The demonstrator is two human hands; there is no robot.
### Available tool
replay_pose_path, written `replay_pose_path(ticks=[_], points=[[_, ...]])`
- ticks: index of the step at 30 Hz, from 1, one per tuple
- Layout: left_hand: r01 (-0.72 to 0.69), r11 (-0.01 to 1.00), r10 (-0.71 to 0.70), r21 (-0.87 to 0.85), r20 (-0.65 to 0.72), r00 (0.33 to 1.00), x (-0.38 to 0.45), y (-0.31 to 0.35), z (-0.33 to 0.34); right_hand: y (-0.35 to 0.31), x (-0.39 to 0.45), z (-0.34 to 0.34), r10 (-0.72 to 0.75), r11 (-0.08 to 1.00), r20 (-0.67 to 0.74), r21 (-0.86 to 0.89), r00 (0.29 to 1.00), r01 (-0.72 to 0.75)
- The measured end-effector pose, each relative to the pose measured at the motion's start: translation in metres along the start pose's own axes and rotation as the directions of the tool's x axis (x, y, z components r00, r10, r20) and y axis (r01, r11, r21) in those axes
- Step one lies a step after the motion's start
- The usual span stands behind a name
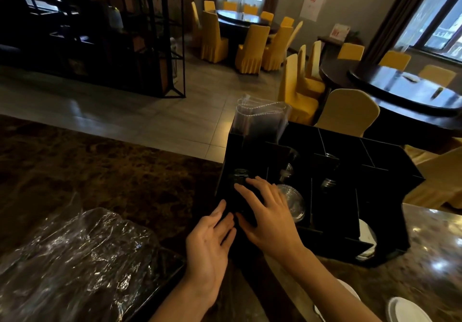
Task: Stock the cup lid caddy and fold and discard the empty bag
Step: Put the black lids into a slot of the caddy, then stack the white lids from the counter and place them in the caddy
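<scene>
Working at a dark marbled counter (105, 171) in a dining room with two round tables and yellow-covered chairs. One black caddy (375, 169) stands on it; my left hand (208, 244) and right hand (268, 211) lie flat, fingers straight, on its near-left compartment, gripping nothing. One crumpled clear bag (75, 254) lies left, well apart.

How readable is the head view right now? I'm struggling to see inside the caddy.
Head view: dim indoors, with bright windows behind. The black caddy swallows detail, so the clear lids show only by faint glints. Glare streaks the crumpled plastic bag and speckles the counter at right. Wide-angle bending curves the edges. Both hands, left and right, are evenly lit.
</scene>
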State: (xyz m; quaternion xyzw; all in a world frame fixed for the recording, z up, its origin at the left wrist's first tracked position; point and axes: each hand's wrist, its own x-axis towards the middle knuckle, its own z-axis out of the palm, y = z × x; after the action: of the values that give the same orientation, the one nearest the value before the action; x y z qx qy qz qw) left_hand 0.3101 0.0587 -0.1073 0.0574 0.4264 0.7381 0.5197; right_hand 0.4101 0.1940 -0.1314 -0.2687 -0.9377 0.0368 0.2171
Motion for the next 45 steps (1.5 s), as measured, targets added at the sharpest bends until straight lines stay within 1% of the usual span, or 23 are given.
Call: replay_pose_path(ticks=[6,13,19,26,30,33,37,41,45], points=[[-0.025,0.996,0.023,0.088,0.032,0.999,-0.003,-0.002,-0.002,-0.004,-0.002,0.0,0.026,1.0,-0.008,-0.017,1.0,-0.026],[-0.02,0.979,0.002,0.202,0.089,0.996,-0.009,-0.003,-0.014,-0.008,-0.006,-0.01,0.025,1.0,-0.003,-0.01,1.0,-0.025],[-0.073,0.924,0.007,0.375,0.175,0.985,-0.029,-0.001,-0.013,-0.011,-0.022,-0.032,0.041,0.999,-0.038,-0.006,0.998,-0.041],[-0.209,0.754,-0.015,0.623,0.334,0.942,-0.054,-0.015,-0.01,-0.008,-0.076,-0.08,0.112,0.993,-0.061,0.037,0.992,-0.11],[-0.269,0.661,-0.047,0.7,0.396,0.917,-0.059,-0.031,-0.007,-0.002,-0.118,-0.1,0.204,0.976,-0.127,0.099,0.971,-0.192],[-0.323,0.581,-0.07,0.747,0.442,0.894,-0.062,-0.046,-0.004,0.005,-0.155,-0.108,0.272,0.96,-0.136,0.101,0.953,-0.26],[-0.402,0.455,-0.134,0.794,0.508,0.851,-0.066,-0.069,0.006,0.016,-0.205,-0.115,0.418,0.905,-0.16,0.154,0.894,-0.395],[-0.523,0.327,-0.184,0.787,0.596,0.781,-0.071,-0.102,0.015,0.019,-0.254,-0.115,0.553,0.83,-0.182,0.21,0.813,-0.517],[-0.578,0.266,-0.277,0.772,0.635,0.721,-0.075,-0.139,0.024,0.008,-0.297,-0.104,0.662,0.744,-0.159,0.263,0.733,-0.614]])
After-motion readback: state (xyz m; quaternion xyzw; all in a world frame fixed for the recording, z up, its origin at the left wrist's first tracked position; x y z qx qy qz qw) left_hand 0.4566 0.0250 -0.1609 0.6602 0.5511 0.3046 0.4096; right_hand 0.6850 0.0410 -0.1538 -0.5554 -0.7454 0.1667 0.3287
